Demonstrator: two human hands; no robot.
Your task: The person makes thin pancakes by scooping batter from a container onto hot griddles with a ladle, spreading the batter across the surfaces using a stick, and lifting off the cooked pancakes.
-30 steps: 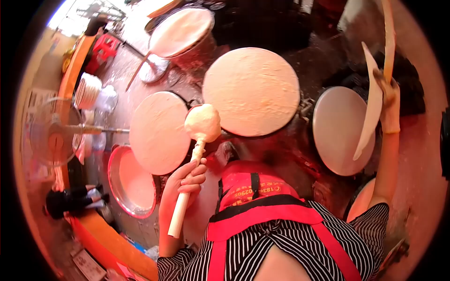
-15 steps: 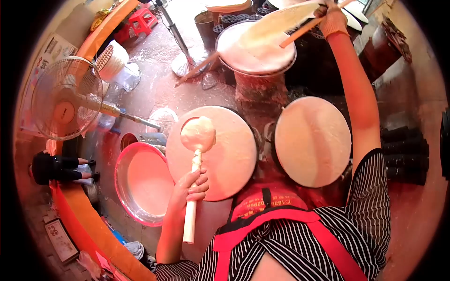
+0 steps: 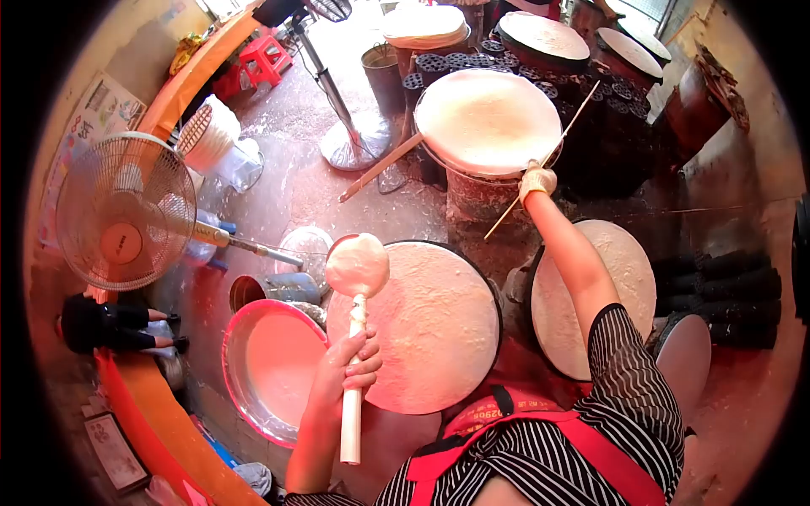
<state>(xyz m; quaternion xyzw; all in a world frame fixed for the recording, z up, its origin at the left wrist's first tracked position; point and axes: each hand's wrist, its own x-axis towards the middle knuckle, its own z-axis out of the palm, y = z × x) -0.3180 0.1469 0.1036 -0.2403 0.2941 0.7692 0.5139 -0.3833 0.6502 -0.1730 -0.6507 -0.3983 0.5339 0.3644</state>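
Raised over the left griddle (image 3: 439,363), a ladle (image 3: 357,263) filled with pale batter is held upright by my left hand (image 3: 354,363), its fingers wrapped round the handle. A wide sheet of pale batter covers that griddle. My right hand (image 3: 537,180), in a light glove, reaches forward and grips a thin stick (image 3: 580,110) at the near right edge of a large round pancake (image 3: 485,122). The pancake lies flat on a round stand. Below my right forearm, another griddle (image 3: 595,295) bears a pale pancake.
A pink-rimmed basin (image 3: 225,379) of batter stands left of the near griddle. Behind it is a metal bucket (image 3: 295,288). A standing fan (image 3: 126,223) is at far left. More round griddles (image 3: 544,35) and perforated black briquettes (image 3: 616,105) are at the back.
The pancake that hung lifted from my right hand now lies flat on the stand. My right hand has come lower and nearer with the stick. The ladle stays in my left hand.
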